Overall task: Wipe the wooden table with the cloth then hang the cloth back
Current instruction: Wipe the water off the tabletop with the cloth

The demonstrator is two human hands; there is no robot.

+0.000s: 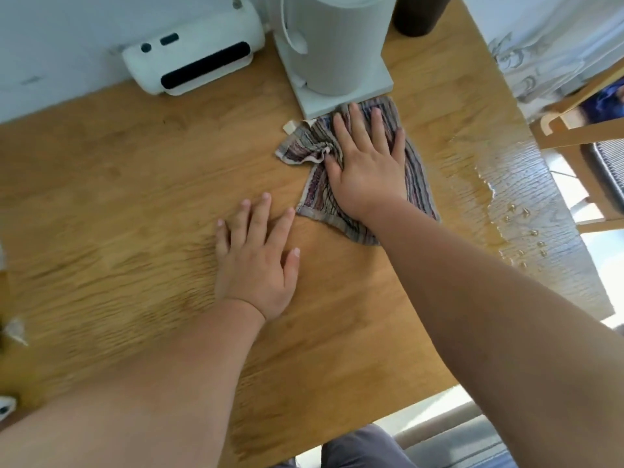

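A striped grey and purple cloth [417,184] lies crumpled on the wooden table [135,184], just in front of the white appliance's base. My right hand [366,162] presses flat on the cloth with fingers spread, palm down. My left hand [258,261] rests flat on the bare wood a little nearer to me and to the left of the cloth, fingers apart, holding nothing. A wet patch with water drops [530,228] shines along the table's right edge.
A tall white appliance on a square base [334,45] stands at the back, right behind the cloth. A white device with dark slots [192,59] sits to its left by the wall. A dark cylinder [420,13] stands behind. A wooden chair [580,130] is beyond the right edge.
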